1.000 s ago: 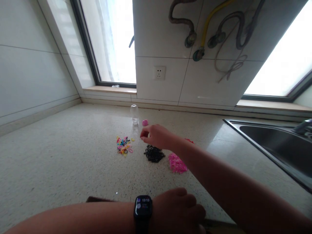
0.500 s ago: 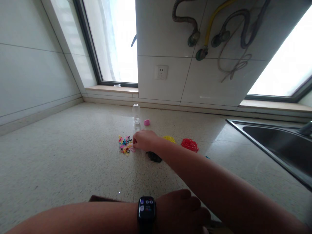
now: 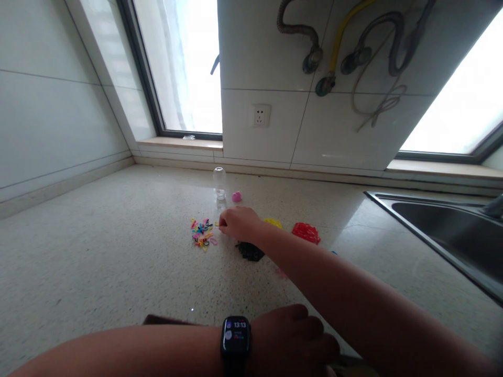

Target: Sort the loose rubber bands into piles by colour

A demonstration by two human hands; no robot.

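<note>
A loose pile of small multicoloured rubber bands (image 3: pixel 201 234) lies on the pale speckled counter (image 3: pixel 118 262). Just right of it, my right hand (image 3: pixel 239 222) is closed in a pinch, and a bit of a yellow rubber band (image 3: pixel 216 224) shows at the fingertips. Under and beside that forearm are a black bunch of bands (image 3: pixel 250 252), a yellow bunch (image 3: pixel 274 223) and a red bunch (image 3: pixel 306 233), with a pink bit (image 3: pixel 281 272) partly hidden. My left hand (image 3: pixel 294 335), a watch on its wrist, rests near the front edge with its fingers curled in.
A clear bottle (image 3: pixel 220 183) stands upside down behind the pile, with a pink cap (image 3: pixel 236 197) beside it. On the right is a steel sink (image 3: pixel 432 235). A tiled wall with a socket (image 3: pixel 261 116) and hoses closes off the back.
My right hand has drawn slightly right, away from the pile, with a yellow band showing at its fingertips. A pink bit has come into sight below the forearm. The left hand stays put.
</note>
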